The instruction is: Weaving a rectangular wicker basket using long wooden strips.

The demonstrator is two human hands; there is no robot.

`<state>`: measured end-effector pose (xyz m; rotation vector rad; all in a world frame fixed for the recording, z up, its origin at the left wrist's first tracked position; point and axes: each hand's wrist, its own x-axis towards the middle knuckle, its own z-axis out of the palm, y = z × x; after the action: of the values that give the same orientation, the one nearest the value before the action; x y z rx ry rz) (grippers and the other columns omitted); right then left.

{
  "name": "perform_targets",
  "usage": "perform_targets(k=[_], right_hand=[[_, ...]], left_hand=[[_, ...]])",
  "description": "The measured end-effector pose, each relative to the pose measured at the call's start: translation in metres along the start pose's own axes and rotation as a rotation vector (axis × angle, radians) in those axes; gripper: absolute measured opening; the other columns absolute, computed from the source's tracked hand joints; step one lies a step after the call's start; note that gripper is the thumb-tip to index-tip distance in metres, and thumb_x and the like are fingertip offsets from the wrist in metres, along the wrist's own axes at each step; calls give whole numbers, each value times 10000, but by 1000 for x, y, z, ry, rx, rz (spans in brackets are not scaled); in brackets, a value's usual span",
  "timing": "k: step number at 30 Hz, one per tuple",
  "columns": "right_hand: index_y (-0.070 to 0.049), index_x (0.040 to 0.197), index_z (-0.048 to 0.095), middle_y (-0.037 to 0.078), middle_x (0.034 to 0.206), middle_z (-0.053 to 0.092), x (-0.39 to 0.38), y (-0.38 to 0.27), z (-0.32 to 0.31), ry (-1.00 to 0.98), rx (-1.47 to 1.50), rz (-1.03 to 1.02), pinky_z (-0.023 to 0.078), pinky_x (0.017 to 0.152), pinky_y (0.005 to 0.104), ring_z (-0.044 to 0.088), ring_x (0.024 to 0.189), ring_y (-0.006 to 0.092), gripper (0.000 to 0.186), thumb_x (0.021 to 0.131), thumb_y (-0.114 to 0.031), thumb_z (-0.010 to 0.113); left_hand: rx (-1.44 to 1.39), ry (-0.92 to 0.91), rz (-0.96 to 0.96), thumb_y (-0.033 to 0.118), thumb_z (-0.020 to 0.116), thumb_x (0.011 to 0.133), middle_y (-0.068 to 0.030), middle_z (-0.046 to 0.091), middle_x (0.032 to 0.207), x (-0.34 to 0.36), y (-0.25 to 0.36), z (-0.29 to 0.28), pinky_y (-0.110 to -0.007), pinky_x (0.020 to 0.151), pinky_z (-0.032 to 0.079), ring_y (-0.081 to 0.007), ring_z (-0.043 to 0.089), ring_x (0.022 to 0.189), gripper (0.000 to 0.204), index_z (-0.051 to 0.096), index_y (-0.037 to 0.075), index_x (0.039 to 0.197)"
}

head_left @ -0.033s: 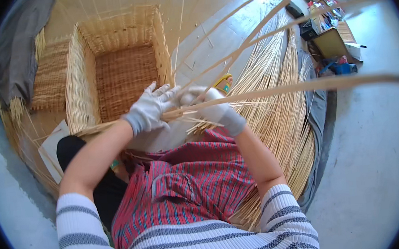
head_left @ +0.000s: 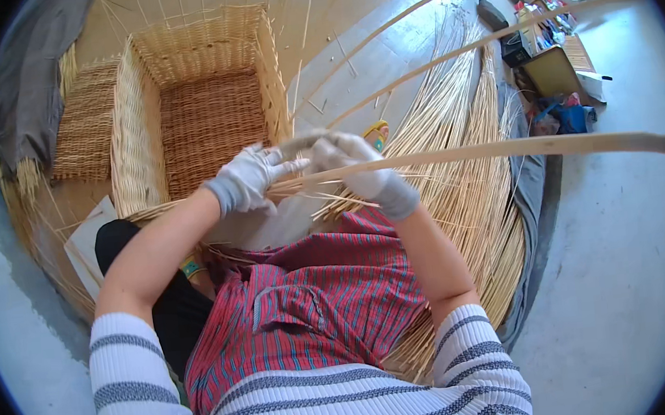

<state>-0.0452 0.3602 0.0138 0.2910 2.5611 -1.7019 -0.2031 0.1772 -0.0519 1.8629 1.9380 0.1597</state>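
My left hand [head_left: 251, 179], in a white glove with grey cuff, is curled on pale cane strips at the near right corner of a rectangular woven basket [head_left: 213, 131]. My right hand [head_left: 360, 165], similarly gloved and blurred, grips bent cane strips [head_left: 493, 150] just beside it, fingertips close to the left hand's. Several long loose strips arc from this corner up and to the right. The basket has pale sides and a browner woven bottom; the corner beneath my hands is partly hidden.
A woven panel [head_left: 84, 122] and dark cloth [head_left: 29, 84] lie left. A large cane bundle [head_left: 469, 235] lies right on grey cloth. A pale sheet [head_left: 87, 249] is by my knee, a yellow object [head_left: 378, 136] beyond my right hand, assorted items [head_left: 569, 108] at back right.
My left hand's spread fingers have bent a little. My right hand has shifted slightly rightward and its fingers moved. The arcing strips at upper right have swung and spread apart.
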Motion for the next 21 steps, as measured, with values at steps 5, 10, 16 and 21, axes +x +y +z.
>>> perform_targets(k=[5,10,16,21], right_hand=[[-98,1344,561,-13,873,581,-11,-55,-26,-617,239,-52,506,708,280,579,830,140,481,881,-103,692],[-142,834,739,54,908,627,-80,-32,43,-821,-514,-223,457,841,363,565,871,231,122,881,-219,656],[-18,908,666,27,839,673,-21,128,-46,303,115,-16,499,684,271,620,722,156,74,840,3,644],[-61,906,672,-17,871,663,-25,180,-38,93,684,299,496,736,257,600,769,100,121,862,-148,744]], left_hand=[[-558,199,101,206,812,722,-61,192,1649,-6,-17,25,-411,1025,479,-337,533,1289,743,490,235,1390],[-435,86,44,72,764,744,-56,196,1651,-6,-16,20,-370,1019,491,-312,509,1325,481,623,154,1196],[-549,76,28,95,770,749,-53,238,1639,-4,-10,10,-362,982,507,-314,531,1302,417,630,134,1140],[-484,212,34,150,784,749,-50,284,1620,-8,-12,20,-368,921,538,-302,602,1204,389,633,155,1108]])
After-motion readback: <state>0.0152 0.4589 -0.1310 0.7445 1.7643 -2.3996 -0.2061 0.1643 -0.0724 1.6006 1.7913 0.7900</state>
